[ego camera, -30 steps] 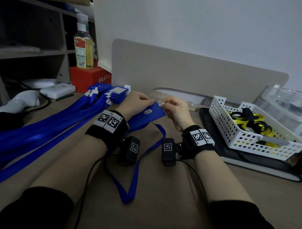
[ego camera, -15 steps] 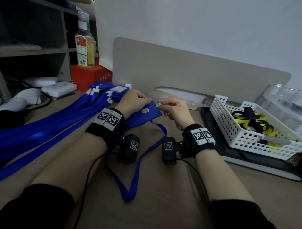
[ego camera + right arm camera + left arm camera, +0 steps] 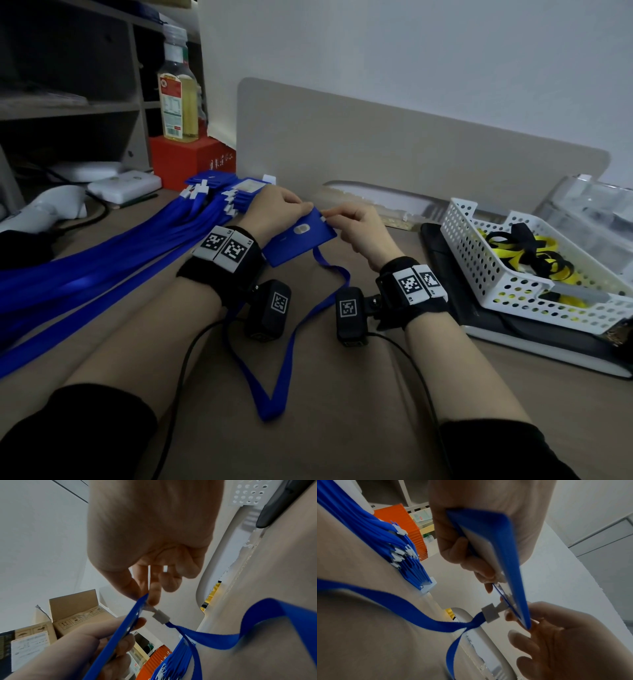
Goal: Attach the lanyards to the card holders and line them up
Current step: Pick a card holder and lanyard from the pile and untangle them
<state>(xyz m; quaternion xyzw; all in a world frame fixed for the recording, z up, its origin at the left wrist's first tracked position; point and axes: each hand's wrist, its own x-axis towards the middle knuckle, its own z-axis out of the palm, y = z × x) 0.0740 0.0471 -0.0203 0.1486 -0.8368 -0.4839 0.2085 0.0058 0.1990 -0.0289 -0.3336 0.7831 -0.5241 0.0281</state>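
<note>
Holder (image 3: 298, 236) held above desk (image 3: 342, 428), betw. both hands. L hand (image 3: 274, 212) grips holder's far edge, fingers curled round it. R hand (image 3: 356, 226) pinches white clip (image 3: 490, 613) at holder's slot end; lanyard (image 3: 274, 377) hangs from clip, looping onto desk. Finished sets (image 3: 102, 260) lie fanned at left. Judged: holder is thin, stiff, light plastic, likely slick, so best held by its edges; strap is limp, so guide it by the clip, not the ribbon.
</note>
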